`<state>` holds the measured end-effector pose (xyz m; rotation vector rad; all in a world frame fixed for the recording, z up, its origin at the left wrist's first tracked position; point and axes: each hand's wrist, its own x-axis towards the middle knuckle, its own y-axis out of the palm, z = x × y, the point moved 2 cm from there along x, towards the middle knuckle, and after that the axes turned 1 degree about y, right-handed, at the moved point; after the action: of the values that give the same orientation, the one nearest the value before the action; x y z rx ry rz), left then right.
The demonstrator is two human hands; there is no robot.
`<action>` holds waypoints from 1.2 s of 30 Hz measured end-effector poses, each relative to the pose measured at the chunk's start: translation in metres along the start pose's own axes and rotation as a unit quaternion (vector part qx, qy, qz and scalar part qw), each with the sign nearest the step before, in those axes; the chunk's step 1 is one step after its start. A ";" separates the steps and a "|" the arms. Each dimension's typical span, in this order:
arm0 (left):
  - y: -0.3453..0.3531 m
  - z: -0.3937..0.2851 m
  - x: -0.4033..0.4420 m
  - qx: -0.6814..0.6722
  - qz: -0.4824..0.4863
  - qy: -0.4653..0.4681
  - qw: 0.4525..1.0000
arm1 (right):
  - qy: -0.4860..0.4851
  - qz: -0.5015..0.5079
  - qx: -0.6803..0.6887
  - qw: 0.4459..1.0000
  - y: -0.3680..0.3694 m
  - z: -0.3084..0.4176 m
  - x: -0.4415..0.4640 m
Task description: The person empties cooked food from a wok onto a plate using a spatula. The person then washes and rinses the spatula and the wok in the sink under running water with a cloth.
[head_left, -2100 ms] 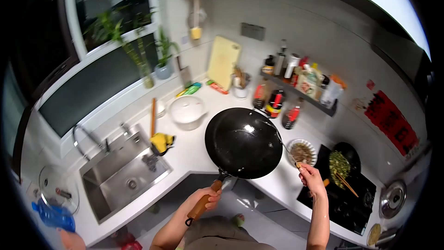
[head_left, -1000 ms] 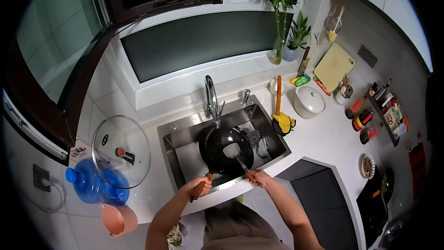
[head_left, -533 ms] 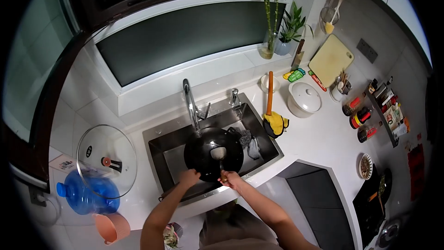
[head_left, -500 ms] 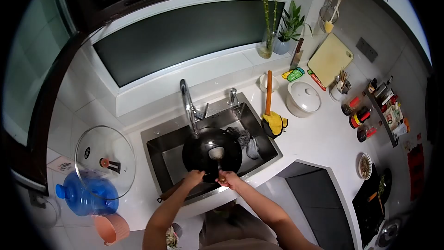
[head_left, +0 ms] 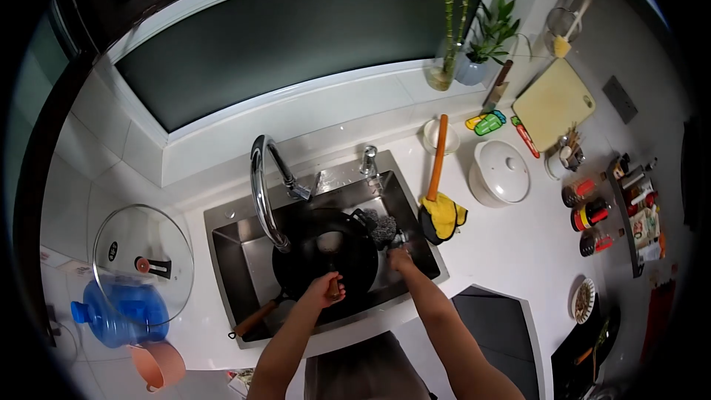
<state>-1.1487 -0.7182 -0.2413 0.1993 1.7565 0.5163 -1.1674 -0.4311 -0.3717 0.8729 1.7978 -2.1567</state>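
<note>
The black wok (head_left: 355,270) lies in the steel sink (head_left: 241,252) under the tall faucet (head_left: 259,192), its wooden handle (head_left: 255,318) reaching over the front left rim. Inside the wok is the metal ladle (head_left: 329,243); my left hand (head_left: 326,290) is closed round its wooden grip. My right hand (head_left: 400,258) is at the sink's right side, just below a dark grey scrubber (head_left: 382,230). A grey cloth seen there earlier is mostly hidden by it, and the fingers are too small to read.
Left of the sink stand a glass lid (head_left: 122,252), a blue water bottle (head_left: 126,315) and a pink container (head_left: 159,364). On the right are a yellow-black brush (head_left: 442,216) with a wooden handle, a white lidded pot (head_left: 500,172), a cutting board (head_left: 554,105), sauce bottles (head_left: 589,215) and a bowl (head_left: 583,301).
The wok has gone from above the counter into the sink. The ladle has passed from my right hand to my left, which has let go of the wok handle. My right hand has moved right.
</note>
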 end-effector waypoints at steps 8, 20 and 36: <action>-0.007 -0.005 0.005 -0.115 0.019 -0.031 0.993 | 0.141 0.021 0.003 0.990 0.047 -0.017 0.033; -0.027 -0.063 0.002 -0.166 0.149 -0.049 0.974 | 0.011 -0.335 0.423 0.842 -0.187 0.066 0.061; -0.060 -0.058 -0.008 0.574 -0.090 0.112 0.806 | -0.146 -0.323 0.541 0.762 -0.147 0.083 0.020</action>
<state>-1.1933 -0.7885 -0.2513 0.8285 2.0888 -0.7692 -1.2832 -0.4703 -0.2541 -0.0866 0.5548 -3.5633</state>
